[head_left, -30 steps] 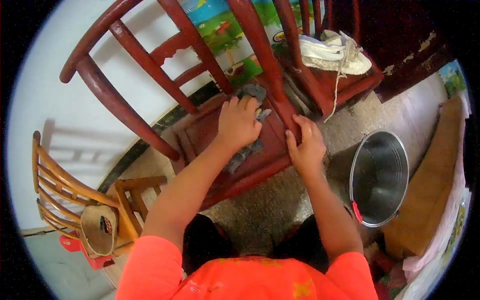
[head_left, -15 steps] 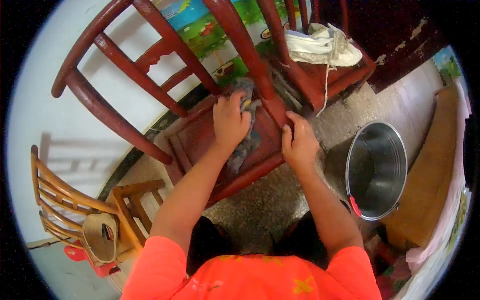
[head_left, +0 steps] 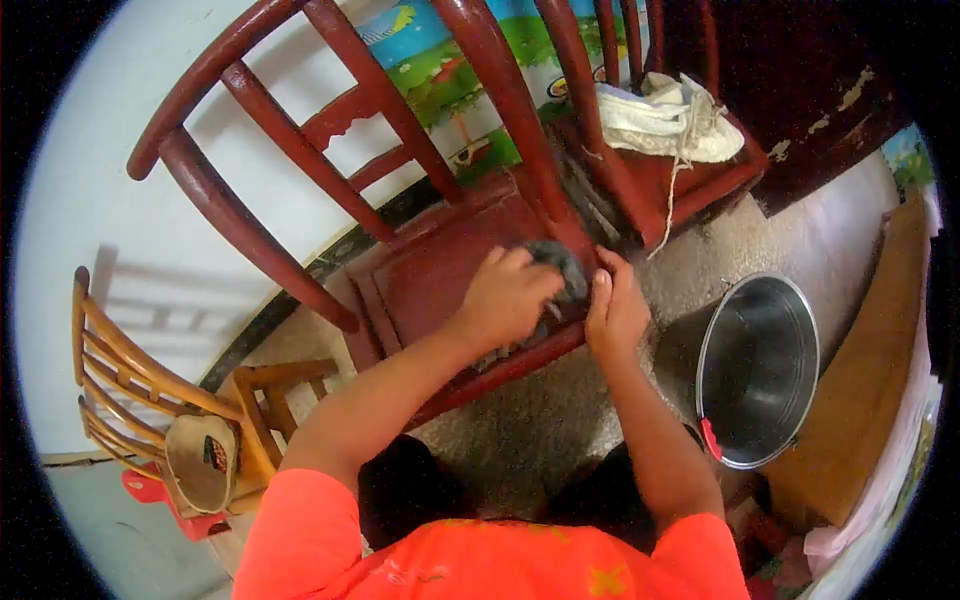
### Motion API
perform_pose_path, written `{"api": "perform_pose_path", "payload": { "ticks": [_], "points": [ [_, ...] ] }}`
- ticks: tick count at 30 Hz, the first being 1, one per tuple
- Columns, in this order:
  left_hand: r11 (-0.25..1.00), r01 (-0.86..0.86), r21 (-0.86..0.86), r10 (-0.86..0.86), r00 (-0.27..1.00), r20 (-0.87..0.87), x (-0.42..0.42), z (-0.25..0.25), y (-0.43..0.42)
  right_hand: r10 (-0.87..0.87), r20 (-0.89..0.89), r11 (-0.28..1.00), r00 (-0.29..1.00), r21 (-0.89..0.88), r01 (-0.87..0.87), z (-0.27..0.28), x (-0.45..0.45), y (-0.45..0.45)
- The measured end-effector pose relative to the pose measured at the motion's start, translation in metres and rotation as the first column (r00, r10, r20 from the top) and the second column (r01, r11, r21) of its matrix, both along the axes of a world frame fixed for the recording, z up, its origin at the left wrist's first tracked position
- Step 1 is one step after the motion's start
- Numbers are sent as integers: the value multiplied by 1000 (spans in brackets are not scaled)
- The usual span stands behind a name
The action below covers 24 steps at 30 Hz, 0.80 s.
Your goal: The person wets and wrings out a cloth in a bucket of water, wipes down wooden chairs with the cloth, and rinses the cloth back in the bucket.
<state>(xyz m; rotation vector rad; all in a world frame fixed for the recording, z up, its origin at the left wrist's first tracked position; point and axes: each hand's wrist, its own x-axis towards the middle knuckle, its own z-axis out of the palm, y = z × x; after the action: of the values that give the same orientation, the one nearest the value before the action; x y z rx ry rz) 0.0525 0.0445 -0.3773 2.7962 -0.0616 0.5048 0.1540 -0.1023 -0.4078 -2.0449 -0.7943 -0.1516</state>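
A dark red wooden chair (head_left: 430, 275) stands in front of me, its slatted back toward the wall. My left hand (head_left: 508, 298) is closed on a bunched grey rag (head_left: 562, 266) and presses it against the seat near the right front corner. Part of the rag is hidden under the fingers. At the seat's right edge, my right hand (head_left: 620, 308) grips the wood, thumb on top, just beside the rag.
A metal bucket (head_left: 708, 345) with a red handle grip stands on the floor at right. Behind, another red chair (head_left: 725, 185) bears a tied white cloth bundle (head_left: 670, 125). At left are a light wooden chair (head_left: 255, 430) and a woven basket (head_left: 190, 455).
My left hand has moved the rag from the back of the seat toward its front right corner. The right hand still holds the seat edge. The view has shifted slightly.
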Motion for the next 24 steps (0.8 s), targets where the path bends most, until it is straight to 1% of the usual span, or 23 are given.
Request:
{"api": "perform_pose_path", "payload": {
  "ticks": [1, 3, 4, 7, 8, 10, 11, 13, 14, 15, 16, 17, 19, 21, 23, 24],
  "points": [
    [1000, -4, 2, 4, 1000, 5, 3, 0, 6, -15, -20, 1000, 1000, -24, 14, 0, 0, -1],
    [950, -290, 119, 292, 957, 3, 10, 1, 21, -33, -38, 999, 999, -42, 32, 0, 0, -1],
    [937, -305, 168, 302, 952, 46, 13, 4, 27, -37, -27, 998, 999, -46, 36, 1, -1, -1],
    [916, -342, 211, 344, 939, 29, 24, 13, 41, -33, -3, 999, 999, -41, 33, 4, -2, 0],
    [915, -341, 216, 342, 939, 34, 25, 13, 42, -37, 5, 999, 999, -37, 37, 4, -1, 1],
    [894, -383, 231, 357, 922, 147, 26, 6, 41, -37, 0, 999, 999, -38, 37, 4, -1, 0],
    [896, -377, 235, 351, 925, 146, 27, 4, 42, -42, -7, 998, 999, -42, 42, 3, -1, 0],
    [885, -426, 189, 406, 904, 136, 30, 1, 42, -54, -8, 997, 998, -57, 54, 4, -2, -1],
    [886, -425, 185, 405, 904, 135, 31, 1, 44, -53, -6, 996, 999, -78, 52, 4, -2, -1],
    [905, -378, 193, 372, 926, 71, 32, 3, 49, -50, -6, 995, 999, -84, 50, 5, -1, -1],
    [923, -330, 199, 336, 942, 3, 31, 5, 52, -46, 7, 998, 999, -42, 46, 5, -2, 0],
    [923, -330, 197, 337, 941, -6, 29, 4, 52, -43, 17, 999, 999, 1, 43, 4, -2, 0],
    [947, -238, 215, 230, 971, 61, 30, 6, 55, -43, 7, 999, 999, -10, 43, 5, -2, 0],
    [951, -217, 222, 213, 976, 42, 30, -1, 55, -42, 2, 999, 999, -18, 42, 4, -1, -1],
    [951, -205, 234, 203, 979, 33, 29, 2, 55, -23, 47, 1000, 999, -16, 24, 2, 0, 0],
    [956, -214, 201, 214, 977, 24, 29, 3, 54, -24, 50, 1000, 998, -10, 25, 2, 1, 1]
  ]
}}
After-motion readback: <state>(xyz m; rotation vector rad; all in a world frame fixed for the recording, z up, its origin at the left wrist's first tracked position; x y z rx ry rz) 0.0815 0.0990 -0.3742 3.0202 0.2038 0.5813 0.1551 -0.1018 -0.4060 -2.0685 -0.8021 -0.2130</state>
